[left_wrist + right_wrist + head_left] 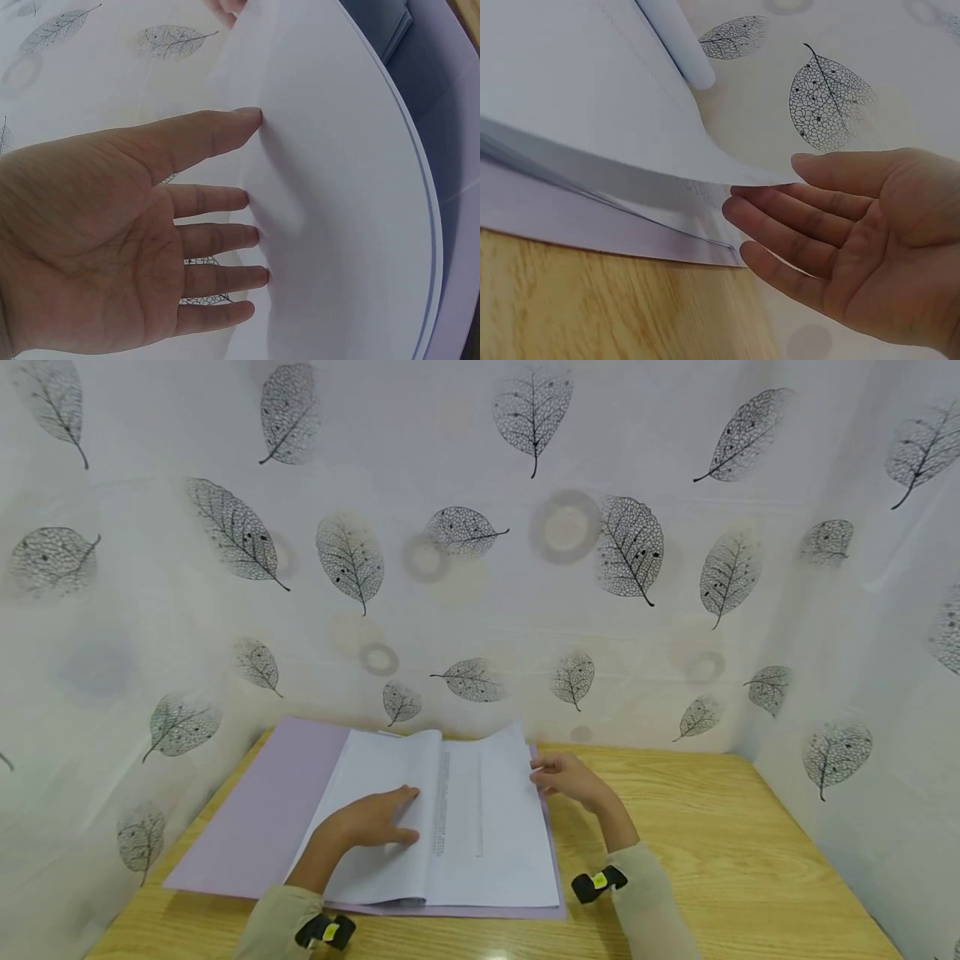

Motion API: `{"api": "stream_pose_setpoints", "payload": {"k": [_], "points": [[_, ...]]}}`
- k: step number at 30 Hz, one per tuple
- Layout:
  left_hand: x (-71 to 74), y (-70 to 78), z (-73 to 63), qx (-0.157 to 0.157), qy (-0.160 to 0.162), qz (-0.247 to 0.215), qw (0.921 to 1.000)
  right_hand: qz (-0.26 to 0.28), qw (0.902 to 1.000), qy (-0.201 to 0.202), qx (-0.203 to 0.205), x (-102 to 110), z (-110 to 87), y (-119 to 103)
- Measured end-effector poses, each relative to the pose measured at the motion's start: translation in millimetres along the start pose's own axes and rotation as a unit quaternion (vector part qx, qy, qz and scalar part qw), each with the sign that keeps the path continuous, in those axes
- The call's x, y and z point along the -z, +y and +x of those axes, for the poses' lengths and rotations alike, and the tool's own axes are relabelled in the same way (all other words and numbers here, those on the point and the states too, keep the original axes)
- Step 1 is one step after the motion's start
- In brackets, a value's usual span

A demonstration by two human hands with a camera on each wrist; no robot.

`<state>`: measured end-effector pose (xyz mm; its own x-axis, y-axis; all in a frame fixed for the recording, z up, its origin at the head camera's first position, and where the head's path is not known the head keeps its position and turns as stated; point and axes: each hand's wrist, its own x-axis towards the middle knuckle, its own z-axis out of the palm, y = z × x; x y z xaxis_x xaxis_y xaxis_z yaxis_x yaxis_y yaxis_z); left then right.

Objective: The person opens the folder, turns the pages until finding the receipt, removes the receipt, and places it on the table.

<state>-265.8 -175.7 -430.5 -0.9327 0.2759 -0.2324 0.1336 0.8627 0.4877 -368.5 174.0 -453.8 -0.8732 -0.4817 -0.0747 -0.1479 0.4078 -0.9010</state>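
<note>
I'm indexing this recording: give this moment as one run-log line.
left hand: touching left page | right hand: pinching right page by its outer edge | lilac folder: lying open on wood-grain table

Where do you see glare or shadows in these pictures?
Head view: small glare on the table at the picture's bottom edge, shadow below the purple cover; left wrist view: soft shadow on the page beside the left hand; right wrist view: shading under the lifted sheet.
</note>
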Motion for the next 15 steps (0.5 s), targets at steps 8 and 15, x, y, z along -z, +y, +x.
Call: {"api": "stream_pose_setpoints", "payload": {"k": [8, 15], "points": [[-0.7, -0.2, 0.6, 0.007, -0.003, 0.000, 1.0000, 0.023, 0.9989, -0.035, 0.019, 3.5, -0.7, 1.4], [-1.6, -1.2, 0.5, 0.000, -0.001, -0.002, 1.0000, 0.028, 0.9979, -0.054, 0.023, 1.8, -2.0, -2.4]]}}
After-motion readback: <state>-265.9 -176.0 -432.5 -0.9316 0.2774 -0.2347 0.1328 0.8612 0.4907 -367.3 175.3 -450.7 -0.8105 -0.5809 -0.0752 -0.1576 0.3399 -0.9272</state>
